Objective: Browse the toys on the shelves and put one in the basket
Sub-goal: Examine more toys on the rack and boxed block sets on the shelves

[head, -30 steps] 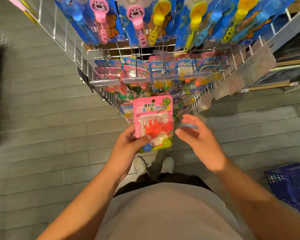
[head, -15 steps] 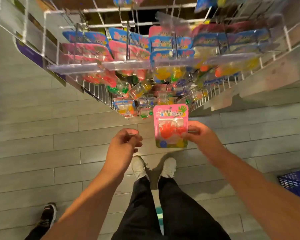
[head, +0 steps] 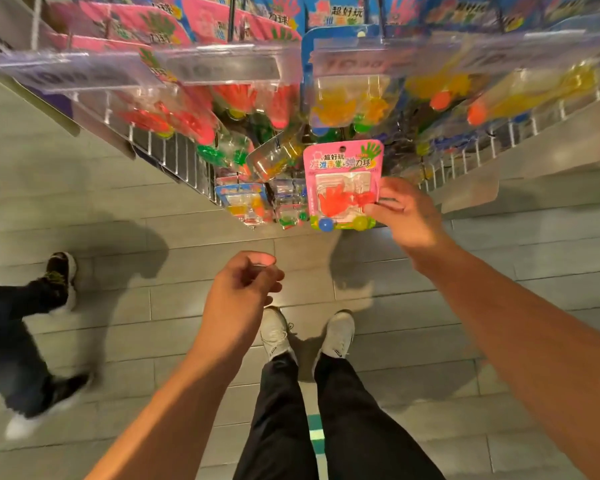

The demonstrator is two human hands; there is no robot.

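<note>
A pink toy card (head: 342, 174) with red sticky hands and small balls in a clear blister hangs in front of the wire shelf (head: 174, 157). My right hand (head: 404, 216) pinches its right edge, thumb on the front. My left hand (head: 241, 292) hovers lower and to the left, apart from the card, fingers loosely curled and holding nothing. No basket is in view.
Rows of similar pink and blue toy cards (head: 243, 29) hang from pegs above, behind clear price strips (head: 222, 64). Another person's legs (head: 18, 344) step by on the left. My white shoes (head: 305, 332) stand on grey floor planks.
My left hand let go of the pink card and dropped down-left; my right hand took it by the right edge. The camera tilted down and closer to the shelf; the blue basket left view.
</note>
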